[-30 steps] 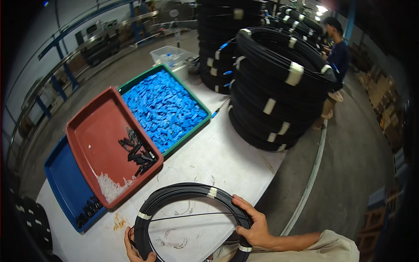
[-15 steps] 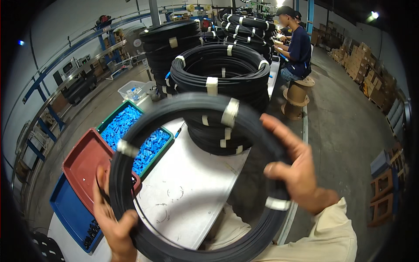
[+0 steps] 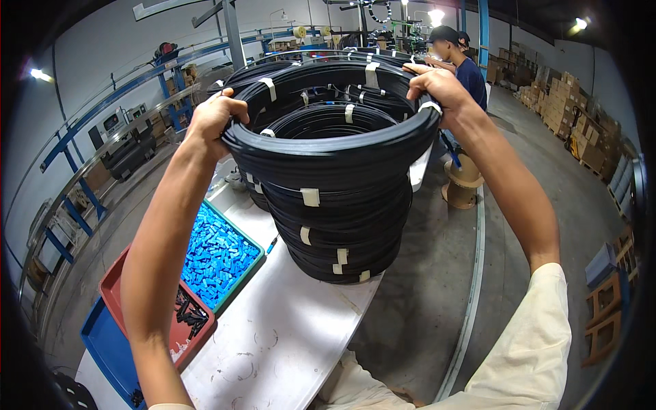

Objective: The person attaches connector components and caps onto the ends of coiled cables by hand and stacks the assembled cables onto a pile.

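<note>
Your left hand [image 3: 213, 117] is closed over the rim of the black cable coil [image 3: 328, 154] at about nine o'clock, fingers curled over the top edge and thumb on the outside; the coil itself lies nearly flat between your two raised arms, its ring plane close to level and its open centre facing up, so the line from one grip to the other runs straight across the ring from nine to three; it sits at the top of the stack of coils [image 3: 335, 232], each bound with pale tape bands, and whether it already rests on the coil below or hangs just above it you cannot tell from here; both hands are about equally near, one on each side, so the load is shared evenly; your right hand [image 3: 437, 87] is clamped on the rim at about two to three o'clock, fingers wrapped over a taped section; down at seven o'clock on the white table [image 3: 287, 342] lie the green tray of blue clips [image 3: 220, 249], the red tray [image 3: 130, 301] and the blue tray [image 3: 102, 345]; a person in a dark cap [image 3: 456, 51] stands at one o'clock beyond the stack.
</note>
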Demonstrator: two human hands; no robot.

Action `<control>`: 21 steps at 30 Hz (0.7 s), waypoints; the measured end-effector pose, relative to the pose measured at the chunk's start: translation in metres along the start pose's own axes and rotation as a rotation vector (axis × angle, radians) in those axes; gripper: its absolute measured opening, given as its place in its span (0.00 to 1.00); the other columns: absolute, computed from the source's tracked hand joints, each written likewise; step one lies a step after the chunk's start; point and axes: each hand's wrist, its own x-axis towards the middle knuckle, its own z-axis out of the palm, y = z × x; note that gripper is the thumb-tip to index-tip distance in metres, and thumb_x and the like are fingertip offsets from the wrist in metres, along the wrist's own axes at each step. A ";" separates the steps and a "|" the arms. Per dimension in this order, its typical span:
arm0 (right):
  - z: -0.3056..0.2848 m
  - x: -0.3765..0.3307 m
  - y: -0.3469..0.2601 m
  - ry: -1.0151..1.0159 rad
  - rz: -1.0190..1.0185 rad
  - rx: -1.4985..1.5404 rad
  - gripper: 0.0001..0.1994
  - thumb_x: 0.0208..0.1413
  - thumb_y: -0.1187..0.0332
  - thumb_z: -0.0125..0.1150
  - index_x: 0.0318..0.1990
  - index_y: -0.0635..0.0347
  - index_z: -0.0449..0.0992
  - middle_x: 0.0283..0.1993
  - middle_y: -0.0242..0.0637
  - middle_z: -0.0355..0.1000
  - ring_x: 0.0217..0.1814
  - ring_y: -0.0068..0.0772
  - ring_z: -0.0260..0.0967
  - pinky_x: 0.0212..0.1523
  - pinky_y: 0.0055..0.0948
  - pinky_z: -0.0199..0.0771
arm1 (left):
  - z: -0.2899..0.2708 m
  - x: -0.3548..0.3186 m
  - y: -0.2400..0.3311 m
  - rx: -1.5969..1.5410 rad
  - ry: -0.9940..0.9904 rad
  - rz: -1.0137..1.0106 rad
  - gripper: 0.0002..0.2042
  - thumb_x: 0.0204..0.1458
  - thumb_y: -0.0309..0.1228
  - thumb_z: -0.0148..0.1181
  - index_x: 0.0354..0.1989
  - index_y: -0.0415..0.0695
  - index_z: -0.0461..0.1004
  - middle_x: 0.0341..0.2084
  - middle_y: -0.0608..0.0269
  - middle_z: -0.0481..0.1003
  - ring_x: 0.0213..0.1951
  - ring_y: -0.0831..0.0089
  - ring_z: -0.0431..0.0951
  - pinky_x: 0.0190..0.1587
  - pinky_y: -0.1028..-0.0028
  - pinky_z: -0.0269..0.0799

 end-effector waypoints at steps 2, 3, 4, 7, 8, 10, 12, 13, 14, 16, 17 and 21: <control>0.001 0.021 0.011 -0.020 0.051 -0.004 0.36 0.44 0.83 0.58 0.68 0.64 0.68 0.23 0.36 0.72 0.19 0.22 0.67 0.19 0.25 0.65 | 0.004 0.022 -0.013 0.008 -0.006 -0.044 0.47 0.35 0.10 0.58 0.72 0.45 0.58 0.38 0.54 0.69 0.24 0.71 0.72 0.24 0.65 0.69; 0.001 0.029 0.018 -0.024 0.065 -0.002 0.37 0.43 0.83 0.58 0.68 0.64 0.67 0.23 0.37 0.72 0.19 0.22 0.67 0.19 0.26 0.66 | 0.002 0.031 -0.019 0.012 -0.003 -0.062 0.48 0.33 0.09 0.58 0.73 0.45 0.58 0.40 0.53 0.68 0.25 0.70 0.73 0.24 0.65 0.69; 0.001 0.035 0.024 -0.031 0.081 -0.003 0.38 0.43 0.83 0.58 0.68 0.63 0.67 0.23 0.37 0.72 0.19 0.22 0.67 0.19 0.26 0.66 | 0.000 0.038 -0.025 0.023 0.007 -0.078 0.48 0.33 0.09 0.58 0.73 0.45 0.59 0.40 0.54 0.68 0.25 0.69 0.73 0.24 0.65 0.69; 0.000 0.044 0.035 -0.033 0.121 -0.018 0.38 0.42 0.83 0.58 0.69 0.62 0.67 0.24 0.37 0.73 0.19 0.23 0.67 0.19 0.26 0.68 | 0.004 0.046 -0.040 0.040 0.016 -0.110 0.48 0.31 0.09 0.57 0.72 0.44 0.60 0.39 0.54 0.69 0.25 0.67 0.74 0.23 0.66 0.69; 0.000 0.044 0.037 -0.031 0.136 -0.028 0.39 0.42 0.83 0.58 0.69 0.62 0.67 0.24 0.37 0.73 0.19 0.23 0.68 0.20 0.25 0.68 | 0.004 0.048 -0.043 0.049 0.020 -0.109 0.48 0.31 0.09 0.58 0.72 0.44 0.60 0.38 0.55 0.69 0.25 0.68 0.74 0.23 0.66 0.69; 0.001 0.053 0.049 -0.019 0.153 0.009 0.39 0.39 0.85 0.57 0.67 0.61 0.69 0.30 0.39 0.71 0.20 0.27 0.67 0.19 0.30 0.70 | -0.001 0.054 -0.049 0.068 0.027 -0.103 0.47 0.30 0.09 0.58 0.70 0.44 0.61 0.35 0.56 0.68 0.24 0.68 0.73 0.22 0.67 0.68; 0.001 0.054 0.056 -0.006 0.142 0.015 0.39 0.36 0.87 0.57 0.65 0.62 0.72 0.35 0.42 0.69 0.20 0.32 0.67 0.18 0.35 0.71 | 0.002 0.054 -0.053 0.061 0.034 -0.098 0.47 0.31 0.09 0.58 0.70 0.44 0.62 0.34 0.57 0.68 0.23 0.68 0.73 0.21 0.68 0.68; -0.001 0.054 0.059 -0.003 0.146 0.014 0.39 0.36 0.87 0.57 0.65 0.62 0.72 0.35 0.42 0.69 0.20 0.32 0.67 0.18 0.35 0.71 | 0.004 0.054 -0.054 0.054 0.043 -0.086 0.46 0.31 0.09 0.58 0.70 0.43 0.62 0.33 0.58 0.68 0.23 0.69 0.73 0.21 0.69 0.67; -0.001 0.053 0.060 0.005 0.140 0.006 0.39 0.36 0.87 0.56 0.66 0.63 0.71 0.35 0.42 0.69 0.20 0.32 0.67 0.18 0.34 0.71 | 0.005 0.054 -0.055 0.074 0.040 -0.070 0.45 0.32 0.09 0.58 0.69 0.42 0.63 0.33 0.57 0.69 0.23 0.69 0.73 0.20 0.70 0.67; -0.005 0.055 0.067 0.004 0.122 0.012 0.39 0.38 0.86 0.57 0.67 0.64 0.70 0.35 0.42 0.69 0.20 0.32 0.67 0.17 0.31 0.70 | 0.004 0.053 -0.055 0.064 0.033 -0.053 0.45 0.32 0.09 0.58 0.69 0.42 0.63 0.33 0.56 0.70 0.24 0.69 0.74 0.20 0.70 0.67; -0.007 0.057 0.071 0.000 0.143 0.029 0.38 0.38 0.85 0.57 0.66 0.64 0.70 0.33 0.42 0.69 0.20 0.32 0.67 0.17 0.32 0.69 | 0.009 0.053 -0.055 0.065 0.024 -0.035 0.45 0.32 0.09 0.58 0.69 0.41 0.62 0.34 0.55 0.71 0.24 0.69 0.74 0.20 0.70 0.67; -0.005 0.059 0.075 -0.022 0.143 -0.012 0.38 0.38 0.84 0.58 0.66 0.62 0.71 0.34 0.44 0.73 0.21 0.33 0.68 0.19 0.35 0.71 | 0.006 0.048 -0.051 0.284 0.019 0.038 0.47 0.37 0.14 0.60 0.74 0.42 0.55 0.46 0.46 0.78 0.29 0.68 0.79 0.29 0.68 0.74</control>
